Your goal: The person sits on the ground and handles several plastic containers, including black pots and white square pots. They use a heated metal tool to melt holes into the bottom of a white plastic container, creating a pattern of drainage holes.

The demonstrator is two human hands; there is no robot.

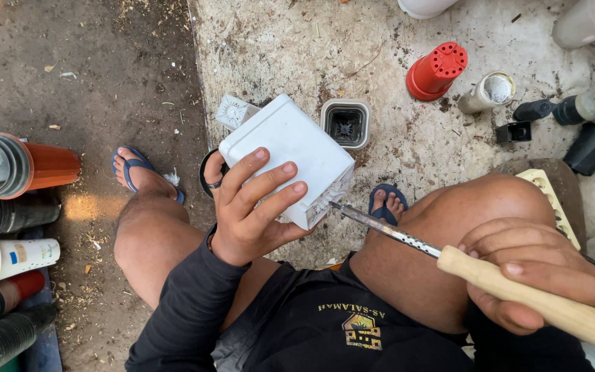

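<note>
Here, mid-frame, a white square plastic pot (290,155) is gripped tilted by the left hand (253,213), so the wooden-handled metal poker (449,258), clamped in the right hand (528,275), meets its base.

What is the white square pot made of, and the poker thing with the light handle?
The white square pot looks like plastic: smooth, matte, thin-walled with rounded corners. The left hand grips it. The tool's handle, in the right hand, looks like bare pale wood, unpainted. Its thin shaft seems metal: grey, shiny in spots, its tip against the pot's bottom edge.
</note>
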